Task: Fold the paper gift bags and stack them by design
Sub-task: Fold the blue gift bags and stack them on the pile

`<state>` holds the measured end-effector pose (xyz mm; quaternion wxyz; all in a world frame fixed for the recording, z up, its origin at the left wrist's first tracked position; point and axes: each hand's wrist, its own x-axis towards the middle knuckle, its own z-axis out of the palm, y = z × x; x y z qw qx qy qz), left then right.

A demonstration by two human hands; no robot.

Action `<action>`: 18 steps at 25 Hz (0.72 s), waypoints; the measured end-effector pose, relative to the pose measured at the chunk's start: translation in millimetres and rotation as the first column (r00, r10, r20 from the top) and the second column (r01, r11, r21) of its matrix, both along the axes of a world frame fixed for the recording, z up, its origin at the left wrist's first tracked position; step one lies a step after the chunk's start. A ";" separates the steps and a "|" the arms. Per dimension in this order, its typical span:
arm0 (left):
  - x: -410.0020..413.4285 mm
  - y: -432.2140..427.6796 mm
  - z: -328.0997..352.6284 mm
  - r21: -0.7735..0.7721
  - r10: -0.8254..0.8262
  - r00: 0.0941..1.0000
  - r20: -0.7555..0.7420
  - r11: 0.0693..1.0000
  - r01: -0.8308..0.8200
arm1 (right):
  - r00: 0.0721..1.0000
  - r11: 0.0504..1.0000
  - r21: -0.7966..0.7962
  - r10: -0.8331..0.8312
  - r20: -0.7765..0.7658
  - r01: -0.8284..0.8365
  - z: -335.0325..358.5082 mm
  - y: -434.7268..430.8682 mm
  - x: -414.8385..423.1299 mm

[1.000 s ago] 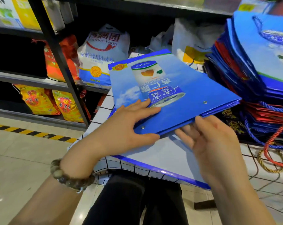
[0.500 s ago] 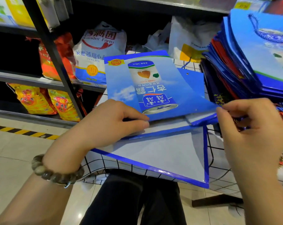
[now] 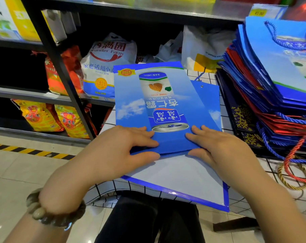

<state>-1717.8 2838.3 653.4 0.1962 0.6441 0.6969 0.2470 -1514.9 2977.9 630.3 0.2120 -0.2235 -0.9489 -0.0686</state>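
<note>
One blue can-print bag (image 3: 166, 102), seemingly flat, left hand (image 3: 117, 151) pressing.

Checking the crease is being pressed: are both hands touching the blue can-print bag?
Touching. The head view shows the left hand and right hand lying on the near end of the blue can-print bag, fingers on its face, thumbs at its edge.
</note>
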 end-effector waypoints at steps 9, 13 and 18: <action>-20.5 17.9 15.2 0.405 0.209 0.886 0.413 0.830 -0.384 | 0.846 0.974 -0.226 -0.132 -0.517 0.014 22.1 -1.0 -9.9; -18.8 37.3 43.3 0.512 0.216 0.888 0.405 0.751 -0.416 | 0.819 0.982 -0.173 -0.043 -0.572 -0.069 48.2 -4.6 -4.1; -14.9 48.7 89.4 0.655 0.153 0.910 0.385 0.649 -0.386 | 0.828 0.991 -0.073 -0.137 -0.544 0.115 91.1 9.6 8.4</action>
